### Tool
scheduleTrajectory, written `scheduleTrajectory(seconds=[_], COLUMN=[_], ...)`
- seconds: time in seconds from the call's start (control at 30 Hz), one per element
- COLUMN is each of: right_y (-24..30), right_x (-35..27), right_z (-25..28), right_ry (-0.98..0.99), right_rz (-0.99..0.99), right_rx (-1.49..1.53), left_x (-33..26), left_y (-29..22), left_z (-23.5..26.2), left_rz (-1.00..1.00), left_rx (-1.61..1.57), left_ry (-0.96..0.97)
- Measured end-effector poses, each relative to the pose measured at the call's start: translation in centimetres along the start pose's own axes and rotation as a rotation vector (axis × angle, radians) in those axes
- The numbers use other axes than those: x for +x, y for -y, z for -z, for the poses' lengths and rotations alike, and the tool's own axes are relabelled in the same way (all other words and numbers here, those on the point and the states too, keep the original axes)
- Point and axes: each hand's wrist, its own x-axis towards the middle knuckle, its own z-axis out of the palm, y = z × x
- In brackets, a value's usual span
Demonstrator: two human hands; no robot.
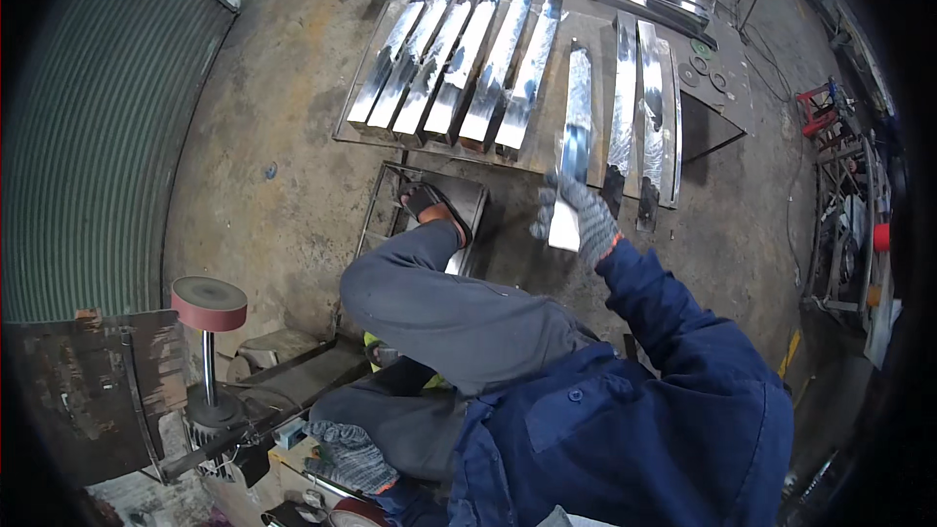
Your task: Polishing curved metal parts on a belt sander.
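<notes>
My right hand [586,218], in a grey knit glove, grips the near end of a long polished metal bar [578,98]. The bar's far part lies over the table [547,141], and its near end sticks out past the table edge. Several similar shiny bars [475,63] are lined up to its left, and two more [622,102] lie to its right. Low at the left, my gloved left hand [353,456] is beside my thigh, over a cluttered bench. Its fingers seem apart, near a small blue-grey block [291,432]; I see nothing held in them.
A reddish sanding wheel [209,304] stands on an upright shaft at my left. My sandaled foot rests on a low metal frame [468,197] before the table. Dark bars [644,2] and grinding discs [700,65] lie at the back right. A cluttered rack [847,224] stands far right.
</notes>
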Motion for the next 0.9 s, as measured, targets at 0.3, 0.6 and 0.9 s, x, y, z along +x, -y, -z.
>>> scheduleTrajectory(seconds=[0.3, 0.6, 0.9], right_y=[5.8, 6.9, 8.1], right_x=[10.8, 14.8, 18.4], right_z=[2.8, 3.7, 7.1], right_ry=[-0.139, -0.337, -0.287], right_rz=[0.164, 0.086, 0.086], right_rx=[-0.283, -0.342, -0.329], left_x=[-1.7, -0.3, 1.0], left_y=[1.8, 2.8, 2.5], left_z=[-6.3, -8.1, -7.6], left_rz=[0.308, 0.414, 0.409], left_rx=[-0.353, -0.478, -0.380], left_ry=[0.769, 0.822, 0.783])
